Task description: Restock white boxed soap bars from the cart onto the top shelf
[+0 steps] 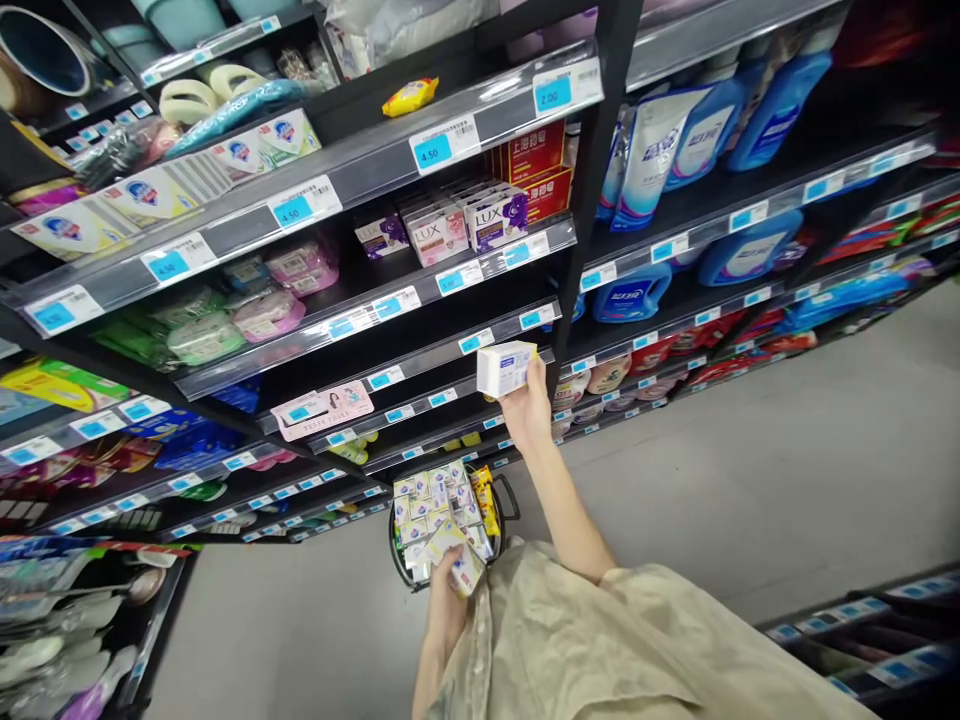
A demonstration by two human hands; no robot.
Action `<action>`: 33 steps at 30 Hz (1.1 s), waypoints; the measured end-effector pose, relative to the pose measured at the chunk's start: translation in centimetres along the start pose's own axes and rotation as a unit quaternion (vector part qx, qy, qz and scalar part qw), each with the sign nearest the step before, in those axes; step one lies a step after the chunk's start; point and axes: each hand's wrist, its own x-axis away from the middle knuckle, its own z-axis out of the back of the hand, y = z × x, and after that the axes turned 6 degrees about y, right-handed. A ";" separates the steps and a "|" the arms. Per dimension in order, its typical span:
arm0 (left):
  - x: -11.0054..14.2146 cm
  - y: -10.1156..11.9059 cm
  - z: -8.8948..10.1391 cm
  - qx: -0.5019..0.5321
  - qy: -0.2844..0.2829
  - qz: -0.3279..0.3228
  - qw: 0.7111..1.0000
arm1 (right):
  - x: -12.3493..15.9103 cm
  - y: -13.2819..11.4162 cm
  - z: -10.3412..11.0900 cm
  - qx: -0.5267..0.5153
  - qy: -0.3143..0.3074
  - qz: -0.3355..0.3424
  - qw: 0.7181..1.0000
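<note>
My right hand (527,408) is stretched out in front of the shelves, its fingers closed round a small white soap box (507,369) with blue print. Lower down, close to my body, my left hand (448,590) grips another soap box (459,562), white with yellow. That box is over a dark shopping basket (395,553) on the floor, filled with many similar soap boxes (427,500). Yellow packets (486,503) lie along the basket's right side. More boxes of the same look (139,203) stand in a row on the upper left shelf.
LUX soap boxes (499,215) and red boxes (546,190) stand on the middle shelf. Pink and green packs (266,312) sit to their left. Blue detergent bottles (780,115) fill the right bay. Shelf edges (450,290) with price tags jut out near my right hand. Grey floor (750,450) stretches right.
</note>
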 end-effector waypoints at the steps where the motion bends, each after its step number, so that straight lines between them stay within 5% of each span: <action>1: 0.2 -0.1 -0.1 0.000 0.002 0.003 1.000 | -0.5 0.4 0.5 0.017 0.019 0.000 1.000; 5: 1.7 0.4 -0.2 0.019 -0.024 -0.018 0.999 | -0.2 3.3 1.8 0.161 -0.010 -0.069 0.985; 9: 3.6 2.6 -0.7 0.075 -0.109 -0.095 0.987 | 4.3 7.6 1.3 0.323 -0.205 -0.149 0.912; 12: 4.5 4.5 -1.0 0.119 -0.117 -0.137 0.977 | 7.7 9.7 0.4 0.415 -0.312 -0.073 0.852; 16: 5.3 5.7 -0.2 0.145 -0.074 -0.161 0.973 | 9.4 9.7 0.0 0.478 -0.401 -0.009 0.781; 20: 6.2 6.0 1.0 0.136 -0.075 -0.205 0.966 | 8.9 8.3 0.2 0.505 -0.531 -0.052 0.678; 22: 6.5 6.0 1.4 0.117 -0.056 -0.225 0.966 | 8.9 7.9 0.1 0.504 -0.562 -0.088 0.650; 25: 6.5 6.0 1.9 0.089 -0.009 -0.239 0.967 | 9.4 7.8 -0.2 0.501 -0.565 -0.123 0.644; 28: 6.5 5.8 2.5 0.072 -0.020 -0.244 0.967 | 10.0 8.3 -0.4 0.490 -0.542 -0.138 0.669; 30: 6.5 5.8 2.6 0.061 -0.060 -0.254 0.964 | 10.0 8.7 -0.5 0.455 -0.519 -0.151 0.707; 33: 6.8 5.8 1.9 0.063 -0.094 -0.270 0.956 | 9.3 9.0 -0.8 0.309 -0.464 -0.219 0.801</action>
